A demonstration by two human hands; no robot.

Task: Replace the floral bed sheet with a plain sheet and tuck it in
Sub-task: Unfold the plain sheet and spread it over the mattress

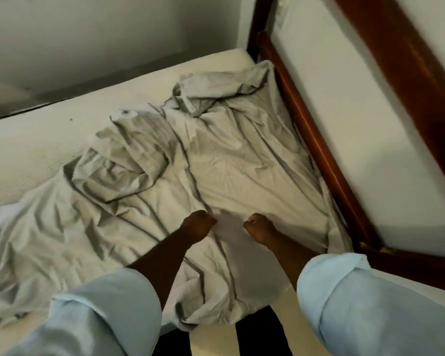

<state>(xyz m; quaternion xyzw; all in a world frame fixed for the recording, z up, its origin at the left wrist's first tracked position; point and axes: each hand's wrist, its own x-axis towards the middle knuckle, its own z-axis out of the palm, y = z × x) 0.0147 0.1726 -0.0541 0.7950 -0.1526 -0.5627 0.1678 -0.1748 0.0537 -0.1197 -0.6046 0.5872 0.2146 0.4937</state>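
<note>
Rolled pale-blue sleeves (100,312) filled the near edge of view, with bare forearms reaching from them over the bed. Left hand (198,224) and right hand (258,228) sat close together but not touching. Both had fingers curled, each seemingly pinching a gather of the plain sheet (229,163), with a short flat span of cloth between them; blur prevented confirming the exact grip. Said sheet lay crumpled across most of the mattress (36,150), its near edge spilling over the near side and its right edge against the wooden bed frame (314,140). Mattress surface along the far left showed bare. No floral sheet was visible. Assessment: cloth thin, light, limp and readily creased, not fragile; likely to drag and bunch rather than slide flat. Recommended hold: hems and corners, hands spread wide, before tucking.
</note>
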